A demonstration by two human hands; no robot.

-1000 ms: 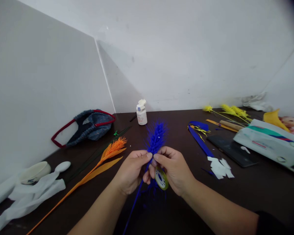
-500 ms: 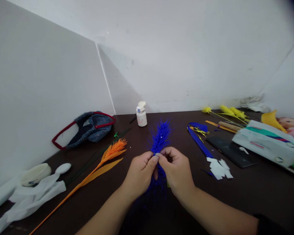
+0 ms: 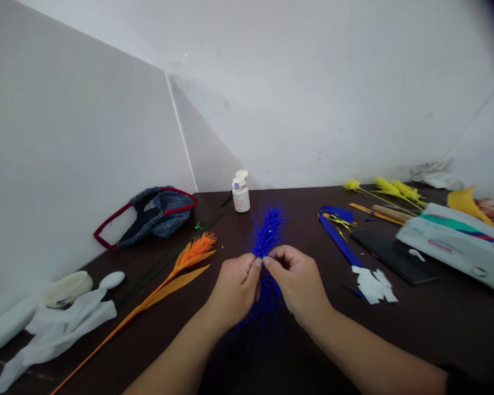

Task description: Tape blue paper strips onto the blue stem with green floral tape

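Observation:
Between my hands, over the middle of the dark table, a blue artificial wheat ear [image 3: 268, 230] points up and away from me, its bristles spread. My left hand [image 3: 236, 288] pinches its base between thumb and fingers. From the other side my right hand [image 3: 299, 280] pinches the same spot, the thumbs nearly touching. More blue bristles show below the hands; whether they belong to the same ear I cannot tell. To the left lies an orange artificial wheat stalk [image 3: 164, 285] with long leaves.
Left stand a bowl [image 3: 68, 289], a white spoon [image 3: 112, 280] and a denim bag [image 3: 156, 214]. A white bottle [image 3: 241, 196] is at the back. Rightward lie a blue strip [image 3: 335, 233], white scraps [image 3: 372, 285], a black tablet-like slab [image 3: 393, 257], yellow wheat ears [image 3: 399, 191] and a tissue pack [image 3: 453, 238].
The whole view has shifted slightly, so the table things sit a little farther right. Both hands keep their pinch at the base of the blue wheat ear, the right fingers slightly moved.

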